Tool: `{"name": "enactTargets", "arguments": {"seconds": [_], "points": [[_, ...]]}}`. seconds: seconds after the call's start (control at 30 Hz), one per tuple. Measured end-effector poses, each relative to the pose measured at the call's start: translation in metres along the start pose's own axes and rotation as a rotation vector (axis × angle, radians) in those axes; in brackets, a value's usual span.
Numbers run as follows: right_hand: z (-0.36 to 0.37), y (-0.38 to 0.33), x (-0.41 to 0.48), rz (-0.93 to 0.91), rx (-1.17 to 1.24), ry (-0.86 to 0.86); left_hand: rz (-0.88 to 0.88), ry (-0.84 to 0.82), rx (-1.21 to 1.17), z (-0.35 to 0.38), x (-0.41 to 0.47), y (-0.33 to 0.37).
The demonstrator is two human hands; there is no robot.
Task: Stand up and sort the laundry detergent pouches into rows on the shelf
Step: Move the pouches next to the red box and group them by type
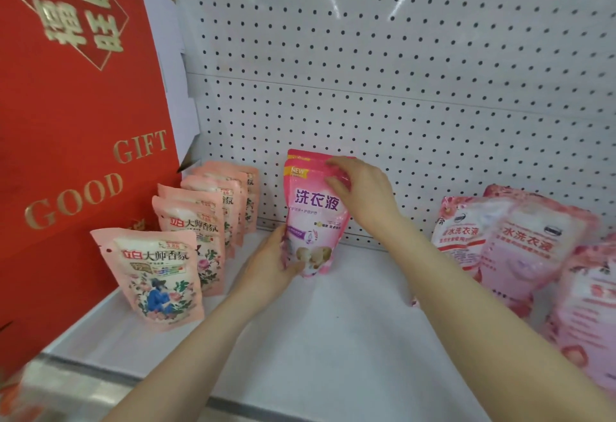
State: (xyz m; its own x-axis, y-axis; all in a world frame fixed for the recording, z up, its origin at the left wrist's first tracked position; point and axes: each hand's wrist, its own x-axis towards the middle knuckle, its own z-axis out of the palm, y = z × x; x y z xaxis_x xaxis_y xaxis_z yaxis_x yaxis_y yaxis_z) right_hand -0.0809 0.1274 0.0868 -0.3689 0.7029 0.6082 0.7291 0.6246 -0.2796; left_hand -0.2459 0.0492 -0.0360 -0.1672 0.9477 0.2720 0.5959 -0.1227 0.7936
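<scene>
Right now you hold one bright pink pouch (315,218) upright near the middle of the white shelf (333,338), close to the pegboard back wall (400,88). It is a stand-up bag with a darker pink top band, a yellow "NEW" flash at its upper left corner, large purple characters across a pale centre panel, and a picture of pale rounded shapes near its base. Your left hand (270,265) cups its lower left edge, fingers curled against the bottom of the bag; your right hand (361,188) grips the top right corner, fingers closed over the upper band. Whether its base touches the shelf cannot be told.

To the left, a row of salmon-pink floral pouches (186,231) stands upright, running from front to back toward the wall, the nearest one (155,278) showing a blue figure among flowers. To the right, several larger pale pink pouches (506,241) with red lettering lean and overlap in a loose pile, blurred at the frame edge.

The shelf deck is plain white metal with a pale front rail (133,385). Behind it the wall is white board with rows of dark holes. A tall red gift box (76,121) with gold lettering reading "GOOD GIFT" stands at the shelf's left end.
</scene>
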Motion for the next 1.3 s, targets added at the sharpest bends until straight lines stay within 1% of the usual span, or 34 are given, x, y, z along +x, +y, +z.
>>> {"name": "enactTargets", "arguments": {"seconds": [0.1, 0.17, 0.3, 0.47, 0.57, 0.77, 0.93, 1.07, 1.23, 1.3], "points": [[-0.014, -0.004, -0.029, -0.051, -0.086, 0.098, 0.041, 0.014, 0.028, -0.004, -0.011, 0.003], [-0.024, -0.008, -0.054, -0.045, -0.117, 0.142, 0.095, 0.024, 0.042, -0.007, -0.022, 0.009], [-0.038, -0.008, -0.12, 0.014, -0.172, 0.152, 0.236, 0.012, 0.01, -0.008, -0.054, 0.031], [-0.057, 0.007, -0.22, 0.14, -0.256, 0.179, 0.354, -0.068, -0.028, 0.014, -0.095, 0.058], [-0.073, 0.024, -0.274, 0.246, -0.309, 0.172, 0.414, -0.159, -0.006, 0.039, -0.114, 0.074], [-0.12, 0.061, -0.344, 0.429, -0.354, 0.221, 0.539, -0.276, 0.063, 0.096, -0.143, 0.118], [-0.171, 0.113, -0.379, 0.519, -0.367, 0.237, 0.59, -0.33, 0.018, 0.159, -0.156, 0.166], [-0.221, 0.173, -0.404, 0.53, -0.354, 0.235, 0.625, -0.312, -0.005, 0.225, -0.161, 0.215], [-0.291, 0.26, -0.425, 0.537, -0.411, 0.218, 0.663, -0.326, -0.057, 0.314, -0.161, 0.288], [-0.315, 0.29, -0.428, 0.546, -0.408, 0.209, 0.652, -0.322, -0.03, 0.346, -0.156, 0.315]]}}
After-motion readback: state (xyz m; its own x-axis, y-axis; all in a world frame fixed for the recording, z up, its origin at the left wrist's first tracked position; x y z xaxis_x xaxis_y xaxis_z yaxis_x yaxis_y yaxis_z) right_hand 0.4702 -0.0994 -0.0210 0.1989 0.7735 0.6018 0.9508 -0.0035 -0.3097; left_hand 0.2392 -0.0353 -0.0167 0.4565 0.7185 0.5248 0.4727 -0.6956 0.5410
